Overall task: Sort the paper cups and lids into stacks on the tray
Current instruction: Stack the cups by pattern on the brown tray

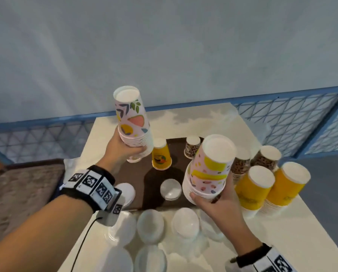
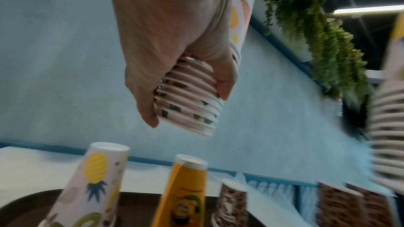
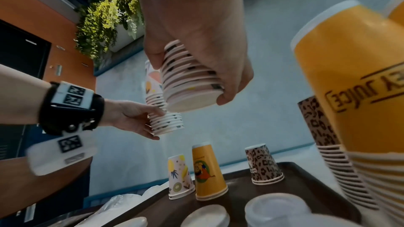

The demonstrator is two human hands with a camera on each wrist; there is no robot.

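Loose lids [image 1: 185, 222]: nearest you, several white and clear plastic lids lie scattered on the white table [image 1: 219, 122], in front of the tray's near edge.
Your right hand [image 1: 221, 205]: fingers and thumb curled round the lower rims of an upside-down stack of fruit-print cups [image 1: 209, 169], held in the air above the tray's near right corner.
Your left hand [image 1: 123, 148]: wrapped round the lower rims of a second inverted fruit-print stack [image 1: 132, 120], held above the tray's left side and tilted a little.
Tray [image 1: 132, 177]: dark brown, on the table; a lid [image 1: 171, 188] lies near its front edge.
Cups on the tray: a short inverted fruit-print stack [image 3: 180, 177] at the left, an orange stack [image 1: 161, 157] just beside it, a leopard-print stack [image 1: 192, 147] farther right.
Off the tray, right: two tall orange stacks [image 1: 270, 187] and leopard-print stacks [image 1: 262, 160] stand on the table.
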